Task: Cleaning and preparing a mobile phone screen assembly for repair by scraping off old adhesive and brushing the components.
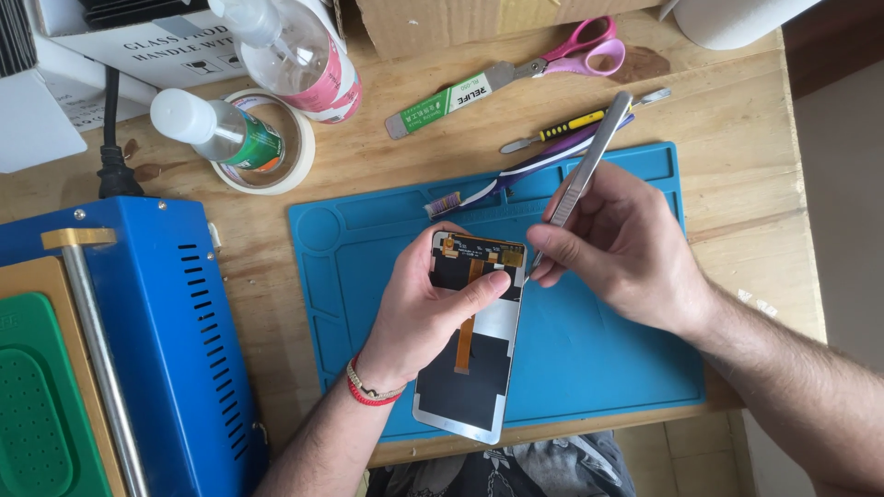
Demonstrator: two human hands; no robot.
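Over the blue mat (589, 368), near its left-centre: phone screen panel (471, 342), back up, gripped at its far end by the left hand (425, 308), thumb across. Best held steady, blade kept shallow. Right hand (619, 247) pinched shut around a metal scalpel (584, 175), tip at the panel's far right corner.

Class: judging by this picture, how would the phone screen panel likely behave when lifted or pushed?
The phone screen panel looks thin and flat, so probably light and fragile. The left hand grips only its top, suggesting stiffness. Its orange ribbon cable likely flops.
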